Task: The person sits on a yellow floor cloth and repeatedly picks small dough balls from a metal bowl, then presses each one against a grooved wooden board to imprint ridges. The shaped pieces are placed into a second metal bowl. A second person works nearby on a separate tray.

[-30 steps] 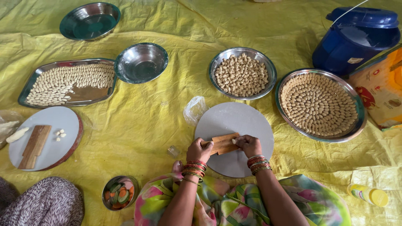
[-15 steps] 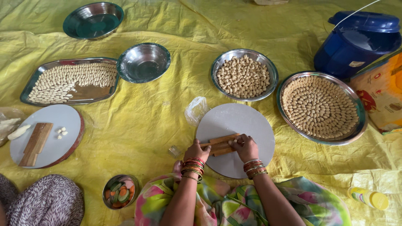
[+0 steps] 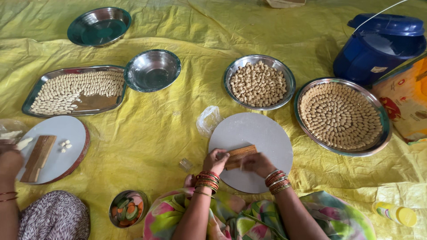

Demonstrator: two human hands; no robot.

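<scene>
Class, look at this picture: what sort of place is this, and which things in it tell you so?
Probably a floor-level food-making spot in a home or small workshop. A yellow sheet covers the ground, steel trays hold rows of small shaped dough pieces, and both hands work a ridged wooden board.

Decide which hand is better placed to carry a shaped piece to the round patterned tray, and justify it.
Right, probably. The right hand lies on the tray's side of the round board, nearer the patterned tray. The left hand holds the ridged wooden block on the far side.
</scene>
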